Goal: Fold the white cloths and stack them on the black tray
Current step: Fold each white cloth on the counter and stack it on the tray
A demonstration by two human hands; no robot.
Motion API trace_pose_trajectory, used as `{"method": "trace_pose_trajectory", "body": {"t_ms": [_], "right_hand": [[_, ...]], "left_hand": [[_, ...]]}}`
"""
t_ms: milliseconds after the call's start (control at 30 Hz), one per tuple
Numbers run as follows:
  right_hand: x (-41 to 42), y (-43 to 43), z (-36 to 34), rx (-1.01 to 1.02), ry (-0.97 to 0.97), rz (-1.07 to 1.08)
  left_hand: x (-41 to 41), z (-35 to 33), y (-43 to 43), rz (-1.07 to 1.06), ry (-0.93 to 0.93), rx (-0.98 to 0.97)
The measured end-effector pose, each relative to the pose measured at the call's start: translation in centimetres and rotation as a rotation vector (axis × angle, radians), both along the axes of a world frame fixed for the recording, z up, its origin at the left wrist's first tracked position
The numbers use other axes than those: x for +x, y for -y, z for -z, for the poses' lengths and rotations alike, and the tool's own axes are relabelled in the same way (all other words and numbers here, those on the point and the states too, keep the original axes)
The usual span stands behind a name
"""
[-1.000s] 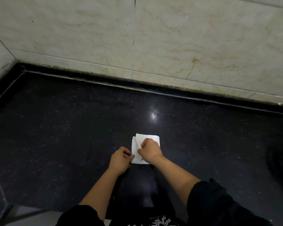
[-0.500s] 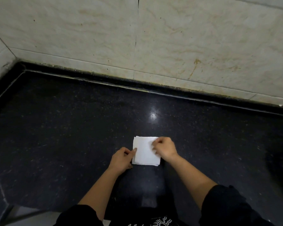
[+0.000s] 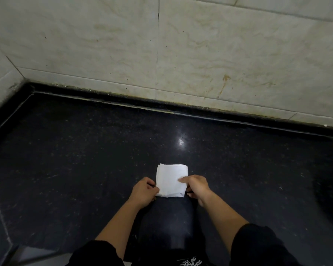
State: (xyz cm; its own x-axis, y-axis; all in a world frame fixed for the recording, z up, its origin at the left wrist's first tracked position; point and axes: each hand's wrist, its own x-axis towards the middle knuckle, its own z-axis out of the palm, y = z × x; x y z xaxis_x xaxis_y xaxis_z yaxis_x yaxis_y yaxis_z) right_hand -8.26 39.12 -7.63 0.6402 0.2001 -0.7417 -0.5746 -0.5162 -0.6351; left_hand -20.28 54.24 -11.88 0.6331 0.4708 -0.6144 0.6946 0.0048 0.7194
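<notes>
Here: white cloth (image 3: 171,179) flat; left fingers (image 3: 155,189), right fingers (image 3: 183,179) pinch its opposite edges.

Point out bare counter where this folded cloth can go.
Bare black counter lies left of the left hand, right of the right hand, and between the folded cloth and the tiled wall. It is crowded only where both hands hold the cloth.

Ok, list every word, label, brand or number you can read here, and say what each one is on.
No text in this view can be read.
White print on the black clothing, at the bottom edge: cut off by the frame, unreadable.
White cloth: no label or print showing.
Wall tiles: stains only, no writing.
</notes>
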Motion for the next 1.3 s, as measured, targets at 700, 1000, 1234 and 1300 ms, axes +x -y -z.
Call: {"method": "trace_pose_trajectory", "body": {"t_ms": [700,1000,1234,1300], "right_hand": [[2.9,1.1,-8.2,0.402,0.055,-0.014],[7.4,12.1,-14.4,0.416,0.235,0.166],[9.9,24.7,-16.8,0.428,0.306,0.352],[10.6,29.0,-17.2,0.438,0.327,0.386]], "left_hand": [[5.6,-5.8,1.5,-0.115,0.117,-0.764],[13.6,-10.7,9.0,0.027,0.302,-0.86],[19.3,-15.0,18.5,0.333,0.341,-0.713],[20.8,-16.4,22.5,0.381,0.352,-0.688]]}}
